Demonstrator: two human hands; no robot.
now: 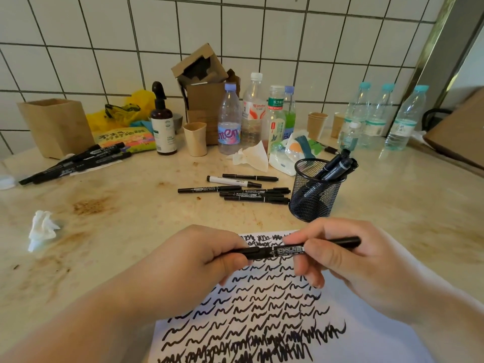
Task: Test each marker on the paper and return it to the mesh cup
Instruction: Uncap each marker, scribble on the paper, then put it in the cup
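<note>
Head view: my forearms reach in over the scribbled paper [366, 334]. My left hand [193, 260] and right hand [348, 265] are both curled closed around one black marker [272, 251], held level above it. Beyond stands the mesh cup [314, 195], markers inside.

Two bare forearms are showing, entering from the near edge, one at the near left and one at the near right. No sleeves are covering either forearm as far as the picture reaches, and the wrists are carrying no watch, band or bracelet. The left hand [199, 255] is wearing no glove and no ring. The right hand [348, 260] is likewise showing no glove or ring, and the nails on its fingers [310, 273] are looking short and unpainted.
</note>
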